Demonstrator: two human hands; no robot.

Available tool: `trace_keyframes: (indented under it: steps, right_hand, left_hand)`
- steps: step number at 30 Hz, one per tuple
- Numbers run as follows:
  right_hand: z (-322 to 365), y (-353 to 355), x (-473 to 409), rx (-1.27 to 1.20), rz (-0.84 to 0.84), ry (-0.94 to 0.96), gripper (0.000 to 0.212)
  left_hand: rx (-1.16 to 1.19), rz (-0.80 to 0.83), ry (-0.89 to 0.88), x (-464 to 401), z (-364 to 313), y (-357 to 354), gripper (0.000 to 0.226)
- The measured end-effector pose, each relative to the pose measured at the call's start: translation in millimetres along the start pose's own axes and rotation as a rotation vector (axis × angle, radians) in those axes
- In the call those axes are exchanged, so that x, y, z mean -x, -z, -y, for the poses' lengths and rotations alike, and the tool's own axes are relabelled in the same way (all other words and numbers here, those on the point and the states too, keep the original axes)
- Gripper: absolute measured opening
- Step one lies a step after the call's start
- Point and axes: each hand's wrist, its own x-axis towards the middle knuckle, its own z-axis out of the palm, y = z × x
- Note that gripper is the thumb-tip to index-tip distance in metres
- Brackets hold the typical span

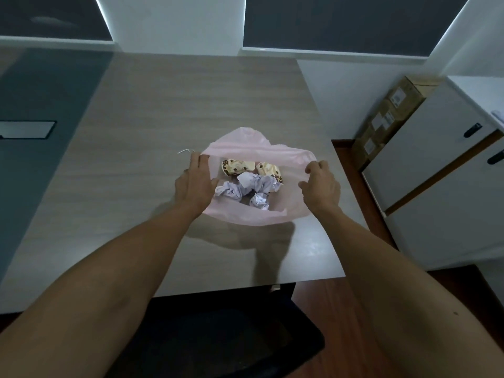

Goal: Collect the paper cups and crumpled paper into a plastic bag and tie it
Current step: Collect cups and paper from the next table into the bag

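Dim, soft, wide-angle edge distortion

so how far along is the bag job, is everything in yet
Collecting looks done: two patterned paper cups and the crumpled paper lie inside the pink plastic bag, and no cups or paper show loose on the table. In hand: the left hand and right hand each hold a side of the bag's open mouth. Left: gathering the top and tying it, since the bag is still open.

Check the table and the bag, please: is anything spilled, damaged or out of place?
Nothing is spilled: the paper cups and crumpled paper lie inside the pink plastic bag. One oddity: a small bent wire-like thing lies loose on the table, just beyond the left hand.
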Motion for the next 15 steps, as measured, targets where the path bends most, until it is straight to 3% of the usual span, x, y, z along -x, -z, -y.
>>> trace_keyframes:
  steps: [5,15]
  right_hand:
    - [9,3,-2,-0.092,-0.076,0.104,0.027]
    - [105,31,17,-0.115,0.059,0.408,0.060]
  left_hand:
    - [-0.012,-0.028,-0.041,-7,8,17,0.046]
    - [0.047,-0.038,0.000,16,95,92,0.052]
